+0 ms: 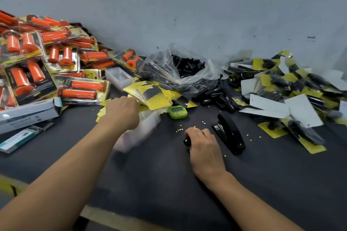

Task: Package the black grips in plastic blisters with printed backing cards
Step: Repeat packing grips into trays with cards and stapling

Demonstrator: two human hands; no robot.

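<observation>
right hand [203, 143] – curled fingers [197, 131] gripping grip [187, 141], only its end showing | left hand [122, 112] – over blurred blisters [144, 127]; fingers hidden, cannot tell

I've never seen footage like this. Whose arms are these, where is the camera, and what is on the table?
No machine here: a person wears a camera on the head, looking down at their own bare hands. The right hand grips a black grip. The left hand reaches over yellow cards and clear blisters; blur hides whether it holds anything. On the dark table lie a stapler, a green timer, a bag of black grips, finished packs at right, orange packs at left.
</observation>
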